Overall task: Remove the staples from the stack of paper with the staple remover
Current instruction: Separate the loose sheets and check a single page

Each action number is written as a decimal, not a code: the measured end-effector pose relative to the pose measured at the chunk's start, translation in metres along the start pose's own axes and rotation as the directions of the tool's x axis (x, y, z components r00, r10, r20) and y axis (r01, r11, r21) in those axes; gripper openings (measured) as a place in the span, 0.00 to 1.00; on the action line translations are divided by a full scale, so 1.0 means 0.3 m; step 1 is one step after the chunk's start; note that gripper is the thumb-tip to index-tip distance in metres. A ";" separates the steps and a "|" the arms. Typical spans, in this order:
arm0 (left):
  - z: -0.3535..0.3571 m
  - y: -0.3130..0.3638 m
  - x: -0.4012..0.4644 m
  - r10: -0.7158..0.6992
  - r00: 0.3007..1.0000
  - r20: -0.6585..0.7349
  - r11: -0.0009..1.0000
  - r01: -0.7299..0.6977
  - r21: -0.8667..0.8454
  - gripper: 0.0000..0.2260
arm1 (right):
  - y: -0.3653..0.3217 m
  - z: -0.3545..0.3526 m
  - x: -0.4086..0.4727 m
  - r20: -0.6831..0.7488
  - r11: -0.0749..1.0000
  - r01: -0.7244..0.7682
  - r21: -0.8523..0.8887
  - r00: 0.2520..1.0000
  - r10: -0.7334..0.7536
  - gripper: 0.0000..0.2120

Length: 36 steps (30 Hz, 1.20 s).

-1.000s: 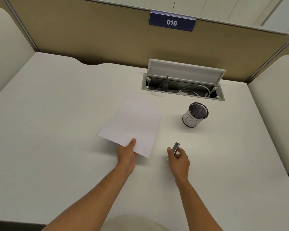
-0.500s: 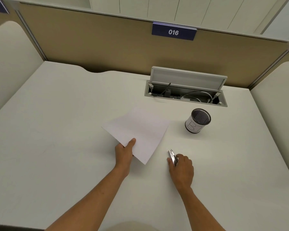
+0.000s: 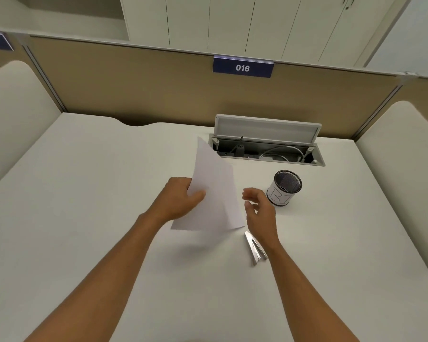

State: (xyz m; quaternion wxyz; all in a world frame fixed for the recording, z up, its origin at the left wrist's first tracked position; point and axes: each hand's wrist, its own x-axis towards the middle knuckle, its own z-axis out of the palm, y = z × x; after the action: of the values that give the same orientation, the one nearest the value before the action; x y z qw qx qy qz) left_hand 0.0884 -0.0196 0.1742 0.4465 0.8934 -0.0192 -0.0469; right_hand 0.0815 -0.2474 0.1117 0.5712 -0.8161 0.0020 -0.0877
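Now our left hand (image 3: 177, 202) pinches the paper stack (image 3: 214, 193), lifted off the counter (image 3: 84, 193); our right hand (image 3: 260, 208) hovers with a released grip, above the staple remover (image 3: 255, 248) lying flat.

Paper, shiny metal and a smooth white desk

The stack of paper (image 3: 214, 193) is thin, white and not shiny. The staple remover (image 3: 255, 248) is bright, shiny metal. The desk (image 3: 84, 193) is smooth, white and dull. The cup (image 3: 284, 188) has dark wire mesh inside and a white wrap outside. The back wall panel (image 3: 134, 82) looks like tan cloth.
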 end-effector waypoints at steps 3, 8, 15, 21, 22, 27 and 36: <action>-0.064 0.088 0.019 0.140 0.986 0.091 0.945 -0.160 0.285 0.11 | -0.065 -0.006 0.068 0.071 0.999 0.028 0.030 0.997 -0.030 0.25; -0.136 0.196 0.023 0.283 0.941 0.186 0.803 -0.338 0.491 0.08 | -0.138 -0.069 0.175 0.124 0.991 0.089 -0.101 0.989 -0.076 0.35; -0.208 0.263 0.033 0.407 0.899 0.159 0.730 -0.425 0.536 0.07 | -0.162 -0.150 0.207 0.239 0.994 0.111 -0.015 0.965 -0.105 0.15; -0.269 0.199 0.059 0.614 0.757 -0.221 0.768 -0.510 0.388 0.10 | -0.120 -0.150 0.159 0.121 0.954 -0.010 0.299 0.992 -0.027 0.14; -0.278 0.175 0.066 0.586 0.747 -0.314 0.810 -0.529 0.253 0.11 | -0.113 -0.153 0.156 0.097 0.937 -0.050 0.345 0.995 0.017 0.13; -0.195 0.029 0.095 0.193 0.940 -0.281 0.787 -0.319 -0.528 0.22 | -0.085 -0.137 0.154 0.076 0.875 -0.132 0.466 0.991 0.109 0.11; 0.060 -0.221 0.068 -0.243 0.951 -0.189 0.817 0.096 -0.568 0.04 | 0.052 -0.011 0.119 0.154 0.852 -0.394 0.344 0.919 0.362 0.10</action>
State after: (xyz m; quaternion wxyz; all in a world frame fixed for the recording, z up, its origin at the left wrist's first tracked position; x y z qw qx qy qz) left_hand 0.1065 0.0044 0.1092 0.6778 0.7228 0.1325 0.0239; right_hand 0.1178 -0.2597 0.1033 0.7195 -0.6809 0.1220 0.0617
